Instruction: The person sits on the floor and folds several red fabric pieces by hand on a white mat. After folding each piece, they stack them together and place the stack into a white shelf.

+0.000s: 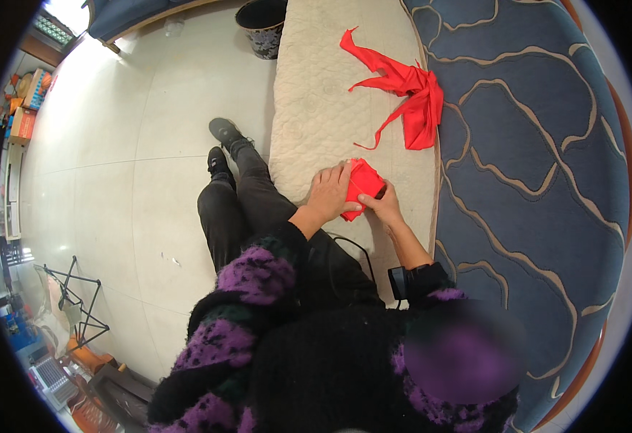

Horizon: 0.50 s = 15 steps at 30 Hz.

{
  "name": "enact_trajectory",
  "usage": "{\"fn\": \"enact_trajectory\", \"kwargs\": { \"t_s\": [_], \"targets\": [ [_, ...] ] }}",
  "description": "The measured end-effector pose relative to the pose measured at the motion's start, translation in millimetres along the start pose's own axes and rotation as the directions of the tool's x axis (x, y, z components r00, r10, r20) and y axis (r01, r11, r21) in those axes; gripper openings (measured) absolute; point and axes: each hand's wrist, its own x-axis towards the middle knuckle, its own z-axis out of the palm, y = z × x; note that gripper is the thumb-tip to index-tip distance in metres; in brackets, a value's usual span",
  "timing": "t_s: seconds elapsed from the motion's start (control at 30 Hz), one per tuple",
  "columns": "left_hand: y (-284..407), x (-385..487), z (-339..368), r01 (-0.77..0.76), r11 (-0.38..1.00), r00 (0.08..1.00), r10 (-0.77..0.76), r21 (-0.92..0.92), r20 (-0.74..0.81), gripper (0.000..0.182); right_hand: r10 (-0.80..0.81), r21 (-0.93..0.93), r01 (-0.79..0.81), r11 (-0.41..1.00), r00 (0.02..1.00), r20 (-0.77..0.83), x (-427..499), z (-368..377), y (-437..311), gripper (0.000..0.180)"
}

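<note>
A compact bundle of bright red cloth [363, 181] sits between my hands, low over the cream quilted seat pad. My left hand [329, 189] lies along its left side, thumb pressed on the near edge. On the right side, my right hand [385, 204] grips it with the thumb on top and the fingers underneath. A small dark patch shows by the right fingers; what it is I cannot tell. Farther off on the pad [316, 108] lies a loose red cloth [421, 103], crumpled, with several long pointed ends spread leftward.
A blue sofa backrest [521, 162] with tan wavy lines runs along the right. Beyond the pad's left edge stands a dark patterned bin [264, 32] on the tiled floor [104, 216]. A black cable [356, 243] loops near my lap. At the left is a folding metal frame [80, 306].
</note>
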Motion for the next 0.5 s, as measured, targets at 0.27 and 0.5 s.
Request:
{"fn": "enact_trajectory", "kwargs": {
  "t_s": [0.27, 0.5],
  "targets": [
    [-1.1, 0.8, 0.6, 0.217, 0.872, 0.964, -0.261, -0.438, -0.042, 0.077, 0.272, 0.488, -0.39, 0.781, 0.916, 0.296, 8.7, -3.4, -2.5, 0.046],
    [21.9, -0.3, -8.7, 0.459, 0.688, 0.878, -0.446, -0.563, 0.172, 0.064, 0.199, 0.603, -0.255, 0.755, 0.967, 0.16, 6.5, -4.5, -11.0, 0.052]
  ]
}}
